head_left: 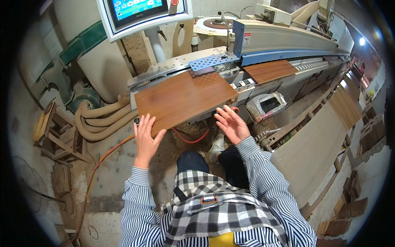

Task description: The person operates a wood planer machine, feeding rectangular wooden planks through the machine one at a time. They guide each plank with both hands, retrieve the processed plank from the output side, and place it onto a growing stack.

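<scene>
A brown wood-grain board (181,101) lies flat at the infeed end of a long woodworking machine (288,39), its near part overhanging towards me. My left hand (146,140) has its fingers spread on the board's near left corner, holding nothing. Off the near right edge is my right hand (233,126), empty, palm turned partly up and fingers apart; whether a fingertip touches the board I cannot tell. A second brown board (270,71) sits farther along the machine, beneath its blue guide rail. A perforated blue plate (212,61) covers the first board's far edge.
A control screen (138,9) stands at the top left. Thick dust hoses (107,113) and a wooden stool (61,133) are at the left. A wire basket (269,103) hangs under the machine. To the right runs a grey conveyor (310,152) with stacked boards (345,107). Orange-red hose crosses the floor.
</scene>
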### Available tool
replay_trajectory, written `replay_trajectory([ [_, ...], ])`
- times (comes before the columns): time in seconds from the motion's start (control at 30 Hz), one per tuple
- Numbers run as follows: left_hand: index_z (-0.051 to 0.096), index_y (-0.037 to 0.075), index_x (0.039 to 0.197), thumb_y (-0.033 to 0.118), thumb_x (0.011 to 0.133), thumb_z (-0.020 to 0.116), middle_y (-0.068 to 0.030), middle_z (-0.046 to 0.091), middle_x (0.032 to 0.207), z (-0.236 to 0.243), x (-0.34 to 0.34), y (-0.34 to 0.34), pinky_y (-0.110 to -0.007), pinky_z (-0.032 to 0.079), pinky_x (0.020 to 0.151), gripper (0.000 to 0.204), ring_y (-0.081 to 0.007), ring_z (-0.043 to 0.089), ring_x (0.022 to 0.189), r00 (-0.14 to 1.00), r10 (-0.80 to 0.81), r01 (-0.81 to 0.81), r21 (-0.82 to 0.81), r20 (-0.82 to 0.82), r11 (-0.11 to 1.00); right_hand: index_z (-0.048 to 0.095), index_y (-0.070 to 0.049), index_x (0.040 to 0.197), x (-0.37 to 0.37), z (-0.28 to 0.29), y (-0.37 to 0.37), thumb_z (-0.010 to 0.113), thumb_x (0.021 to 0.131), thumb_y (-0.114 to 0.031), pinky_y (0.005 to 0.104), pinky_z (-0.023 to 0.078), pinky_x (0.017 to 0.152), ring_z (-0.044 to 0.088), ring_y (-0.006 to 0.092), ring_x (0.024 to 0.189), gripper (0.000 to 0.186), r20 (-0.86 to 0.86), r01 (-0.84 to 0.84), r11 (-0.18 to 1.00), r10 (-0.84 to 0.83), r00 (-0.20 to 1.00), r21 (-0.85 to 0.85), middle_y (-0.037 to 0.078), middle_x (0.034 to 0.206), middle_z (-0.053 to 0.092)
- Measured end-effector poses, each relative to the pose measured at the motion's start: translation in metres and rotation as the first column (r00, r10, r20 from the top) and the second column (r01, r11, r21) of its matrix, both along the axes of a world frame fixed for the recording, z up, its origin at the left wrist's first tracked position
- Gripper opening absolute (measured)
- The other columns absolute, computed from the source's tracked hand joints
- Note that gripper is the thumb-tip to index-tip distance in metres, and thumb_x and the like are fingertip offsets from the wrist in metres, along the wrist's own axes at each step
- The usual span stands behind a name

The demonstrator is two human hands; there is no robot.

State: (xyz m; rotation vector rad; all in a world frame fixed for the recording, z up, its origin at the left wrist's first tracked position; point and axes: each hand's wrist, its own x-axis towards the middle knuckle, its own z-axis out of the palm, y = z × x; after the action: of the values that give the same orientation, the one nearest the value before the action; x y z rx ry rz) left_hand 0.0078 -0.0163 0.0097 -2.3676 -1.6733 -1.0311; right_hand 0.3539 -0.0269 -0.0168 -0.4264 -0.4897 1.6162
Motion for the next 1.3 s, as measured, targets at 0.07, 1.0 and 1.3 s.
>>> replay_trajectory([
  [0.07, 0.056, 0.007, 0.13, 0.042, 0.085, 0.069, -0.0153, 0.048, 0.144, 0.004, 0.0, 0.019, -0.053, 0.014, 0.117, 0.059, -0.0321, 0.036, 0.139, 1.0, 0.014, -0.014, -0.022, 0.0, 1.0, 0.046, -0.001, 0.139, 0.033, -0.009, -0.02, 0.056, 0.097, -0.023, 0.0369, 0.052, 0.094, 0.063, 0.0265, 0.11, 0.048, 0.01, 0.014, 1.0, -0.014, 1.0, 0.012, 0.018, 0.13, 0.059],
  [1.0, 0.031, 0.013, 0.151, 0.027, 0.1, 0.05, -0.0076, 0.028, 0.157, 0.01, -0.038, 0.044, -0.042, 0.024, 0.118, 0.057, -0.0266, 0.026, 0.145, 0.982, 0.023, 0.032, -0.289, 0.185, 0.957, -0.003, -0.009, 0.155, 0.165, -0.329, -0.13, 0.05, 0.084, -0.074, 0.0543, 0.034, 0.111, 0.024, 0.0341, 0.144, 0.11, 0.065, 0.119, 0.422, -0.14, 0.988, -0.899, 0.011, 0.162, 0.009],
  [1.3, 0.029, 0.017, 0.152, 0.027, 0.099, 0.048, -0.0059, 0.027, 0.158, 0.017, -0.042, 0.049, -0.047, 0.023, 0.119, 0.057, -0.027, 0.024, 0.146, 0.995, 0.075, -0.056, -0.268, 0.063, 0.962, 0.038, -0.01, 0.146, 0.138, -0.595, -0.132, 0.06, 0.096, -0.038, 0.0451, 0.035, 0.113, 0.037, 0.0288, 0.135, 0.062, 0.255, 0.53, 0.763, -0.466, 0.847, -0.37, 0.01, 0.151, 0.035],
])
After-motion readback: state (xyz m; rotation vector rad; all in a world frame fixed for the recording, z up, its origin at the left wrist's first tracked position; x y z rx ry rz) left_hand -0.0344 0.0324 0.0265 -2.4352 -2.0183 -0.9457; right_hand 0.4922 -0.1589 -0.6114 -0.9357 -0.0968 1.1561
